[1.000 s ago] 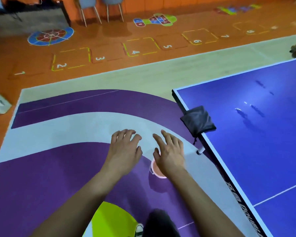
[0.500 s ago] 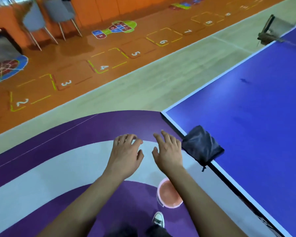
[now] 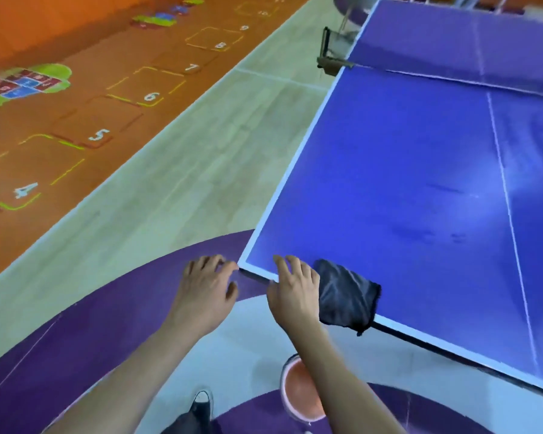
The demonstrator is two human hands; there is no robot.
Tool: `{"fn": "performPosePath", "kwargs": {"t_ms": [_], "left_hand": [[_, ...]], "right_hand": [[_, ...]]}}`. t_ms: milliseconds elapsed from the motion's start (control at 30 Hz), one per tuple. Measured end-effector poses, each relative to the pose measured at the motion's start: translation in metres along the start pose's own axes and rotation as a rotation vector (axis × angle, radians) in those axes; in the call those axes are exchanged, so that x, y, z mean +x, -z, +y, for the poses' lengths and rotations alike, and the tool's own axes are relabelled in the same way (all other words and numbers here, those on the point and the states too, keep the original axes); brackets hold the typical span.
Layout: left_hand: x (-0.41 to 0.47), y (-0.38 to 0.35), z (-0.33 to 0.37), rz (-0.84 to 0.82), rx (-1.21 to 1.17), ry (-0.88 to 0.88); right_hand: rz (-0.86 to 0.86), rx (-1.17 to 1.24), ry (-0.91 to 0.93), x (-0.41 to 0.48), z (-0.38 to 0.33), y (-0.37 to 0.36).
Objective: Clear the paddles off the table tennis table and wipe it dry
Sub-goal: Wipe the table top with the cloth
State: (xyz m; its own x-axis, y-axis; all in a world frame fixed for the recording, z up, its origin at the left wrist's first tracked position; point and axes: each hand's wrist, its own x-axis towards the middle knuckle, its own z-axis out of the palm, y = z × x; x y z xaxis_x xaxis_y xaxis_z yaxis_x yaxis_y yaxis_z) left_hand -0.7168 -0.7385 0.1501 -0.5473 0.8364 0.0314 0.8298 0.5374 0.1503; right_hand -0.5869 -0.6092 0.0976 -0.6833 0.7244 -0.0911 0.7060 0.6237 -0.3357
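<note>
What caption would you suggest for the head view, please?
Open left hand and open right hand at the table corner, the right beside a dark cloth draped over the edge.

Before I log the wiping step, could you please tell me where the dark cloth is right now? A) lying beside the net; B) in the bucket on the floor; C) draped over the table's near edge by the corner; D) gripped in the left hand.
C: the cloth hangs over the near edge of the table close to its corner, next to the right hand, while the left hand holds nothing.
</note>
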Motion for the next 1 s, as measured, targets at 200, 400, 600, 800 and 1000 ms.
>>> {"fn": "performPosePath", "kwargs": {"t_ms": [200, 400, 600, 800, 1000], "left_hand": [[0.081, -0.004, -0.010, -0.092, -0.044, -0.327], [0.140, -0.024, 0.033, -0.192, -0.045, -0.678], [0.206, -0.062, 0.067, -0.344, 0.069, -0.875], [0.253, -0.083, 0.084, -0.403, 0.143, -0.964], [0.282, -0.118, 0.107, -0.513, 0.143, -1.173]], "right_hand": [[0.110, 0.064, -0.355, 0.016, -0.005, -0.005], [0.223, 0.158, -0.655, 0.023, 0.030, -0.012], [0.202, 0.199, -0.899, 0.039, 0.085, -0.040], [0.219, 0.187, -1.046, 0.058, 0.093, -0.053], [0.344, 0.205, -1.284, 0.072, 0.101, -0.078]]}}
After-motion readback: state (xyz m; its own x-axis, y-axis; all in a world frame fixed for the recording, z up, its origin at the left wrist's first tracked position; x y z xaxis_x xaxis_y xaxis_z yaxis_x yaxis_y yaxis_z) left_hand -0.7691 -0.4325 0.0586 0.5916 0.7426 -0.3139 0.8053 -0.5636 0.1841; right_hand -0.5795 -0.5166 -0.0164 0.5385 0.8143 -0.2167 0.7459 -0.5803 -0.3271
